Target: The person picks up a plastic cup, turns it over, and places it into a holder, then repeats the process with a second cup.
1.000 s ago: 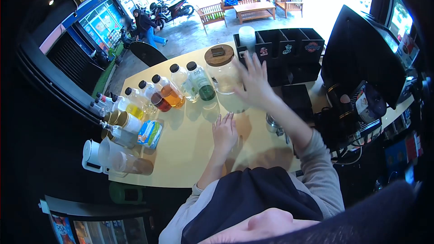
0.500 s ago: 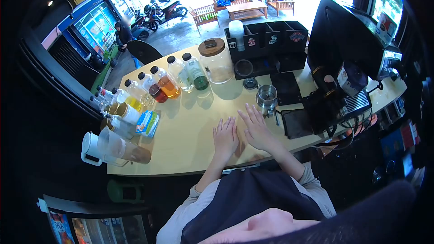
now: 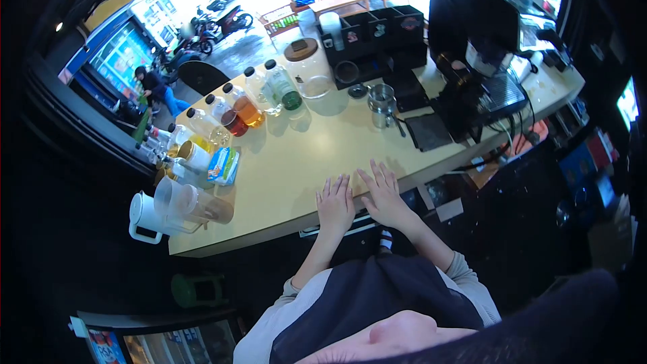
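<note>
My left hand [image 3: 335, 203] and my right hand [image 3: 385, 197] are side by side at the front edge of the pale counter [image 3: 290, 175], palms down. Both are open, fingers stretched out, and neither holds anything. Beyond my right hand stands a small metal pitcher [image 3: 382, 102], with a dark round lid [image 3: 357, 92] beside it. A black cloth or mat [image 3: 428, 132] lies to the right of the pitcher. Farther to the left of my left hand is a blue and white packet of tissues [image 3: 223, 166].
Bottles of coloured liquid [image 3: 249, 113] line the counter's far left side, near a wood-lidded jar [image 3: 313, 81]. Plastic jugs [image 3: 214, 206] stand at the left corner. A black cup organizer [image 3: 377, 40] and a coffee machine [image 3: 488, 74] occupy the right. Outside, a person [image 3: 158, 89] bends forward.
My hands have come back from over the counter to its front edge, as the view shifted. The pitcher now appears farther from my right hand. The person outside has bent lower.
</note>
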Action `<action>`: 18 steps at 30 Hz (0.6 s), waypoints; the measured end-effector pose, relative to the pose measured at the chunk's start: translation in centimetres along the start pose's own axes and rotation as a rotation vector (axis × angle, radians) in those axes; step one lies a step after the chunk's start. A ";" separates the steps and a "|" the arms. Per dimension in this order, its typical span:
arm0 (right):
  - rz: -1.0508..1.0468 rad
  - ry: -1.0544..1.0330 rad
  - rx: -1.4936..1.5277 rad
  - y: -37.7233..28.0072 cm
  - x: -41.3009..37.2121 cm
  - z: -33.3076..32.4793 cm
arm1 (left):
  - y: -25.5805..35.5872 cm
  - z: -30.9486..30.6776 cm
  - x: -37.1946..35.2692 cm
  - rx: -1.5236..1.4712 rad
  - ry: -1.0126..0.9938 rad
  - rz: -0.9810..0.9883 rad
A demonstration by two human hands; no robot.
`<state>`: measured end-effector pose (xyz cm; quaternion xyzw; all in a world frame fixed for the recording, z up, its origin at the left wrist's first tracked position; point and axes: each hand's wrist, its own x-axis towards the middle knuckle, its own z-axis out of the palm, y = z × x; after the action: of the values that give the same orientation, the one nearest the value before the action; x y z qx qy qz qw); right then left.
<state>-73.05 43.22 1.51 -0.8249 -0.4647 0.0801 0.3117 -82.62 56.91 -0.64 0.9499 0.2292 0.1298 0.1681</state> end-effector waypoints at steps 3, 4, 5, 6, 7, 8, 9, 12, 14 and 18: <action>0.060 0.034 0.009 -0.3 -3.6 0.3 | 0.8 0.8 -2.4 -0.005 -0.050 0.038; 0.072 0.046 0.014 -0.4 -5.0 0.2 | 1.3 1.1 -3.1 -0.004 -0.062 0.048; 0.095 0.049 0.011 -0.4 -6.3 0.0 | 2.0 1.4 -3.8 -0.013 -0.084 0.066; 0.121 0.057 0.008 -0.5 -7.6 -0.4 | 2.8 1.5 -4.2 -0.024 -0.064 0.104; 0.156 0.064 -0.004 -0.5 -8.7 -0.9 | 3.6 1.7 -4.4 -0.036 -0.039 0.143; 0.189 0.074 -0.017 -0.3 -9.6 -1.4 | 4.4 1.7 -4.7 -0.043 -0.046 0.167; 0.214 0.102 -0.020 0.0 -10.5 -1.7 | 5.2 1.9 -4.8 -0.054 -0.044 0.201; 0.252 0.175 -0.020 1.4 -12.8 -2.5 | 7.7 2.4 -5.0 -0.096 -0.077 0.278; 0.274 0.215 -0.025 2.4 -14.2 -2.9 | 9.3 3.2 -5.2 -0.121 -0.122 0.317; 0.303 0.304 -0.025 5.1 -17.7 -4.7 | 13.7 5.5 -6.0 -0.118 -0.182 0.389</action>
<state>-77.30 24.77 -0.55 -0.8917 -0.2842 -0.0052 0.3522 -80.66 41.13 -1.48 0.9725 0.0176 0.0867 0.2154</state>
